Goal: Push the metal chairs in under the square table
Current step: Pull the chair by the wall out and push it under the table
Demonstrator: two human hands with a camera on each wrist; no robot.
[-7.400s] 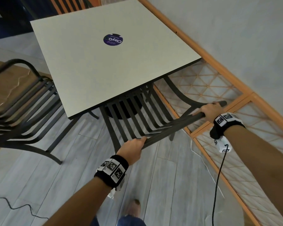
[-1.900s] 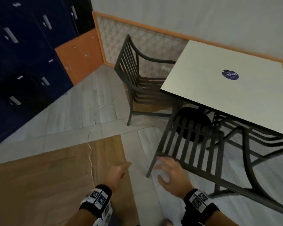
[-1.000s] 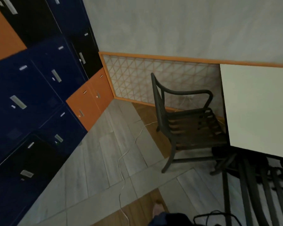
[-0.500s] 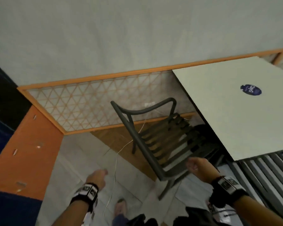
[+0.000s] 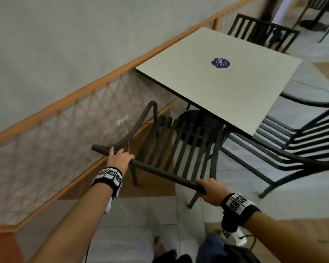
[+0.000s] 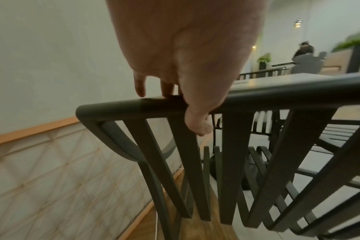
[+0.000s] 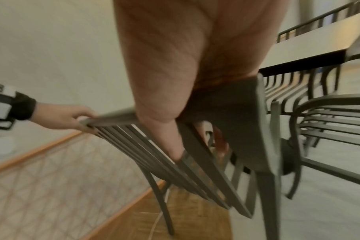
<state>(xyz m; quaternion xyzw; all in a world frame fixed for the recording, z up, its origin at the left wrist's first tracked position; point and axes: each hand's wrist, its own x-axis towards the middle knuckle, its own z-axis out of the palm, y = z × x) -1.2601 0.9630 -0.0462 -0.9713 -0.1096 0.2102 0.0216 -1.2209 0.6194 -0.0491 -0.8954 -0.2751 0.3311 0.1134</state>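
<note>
A dark metal slatted chair [image 5: 180, 147] stands in front of me, its seat facing the square white table [image 5: 222, 80]. My left hand [image 5: 120, 155] grips the left end of the chair's top rail [image 6: 195, 104], thumb curled under it. At the rail's right end my right hand [image 5: 209, 188] is wrapped round the corner [image 7: 232, 104]. The front of the seat reaches just under the table's near edge. A second metal chair [image 5: 300, 141] sits at the table's right side, partly under it. A third chair [image 5: 262, 31] stands at the far side.
An orange-framed lattice panel [image 5: 68, 130] runs along the grey wall on the left, close to the chair. A thin white cable [image 5: 129, 215] lies on the floor by my feet. The table's round black base [image 5: 198, 128] sits beneath the top. More furniture [image 5: 319, 12] stands far right.
Half a second ago both hands were free in front of the chair; now each grips an end of its top rail. My view has swung round behind the chair.
</note>
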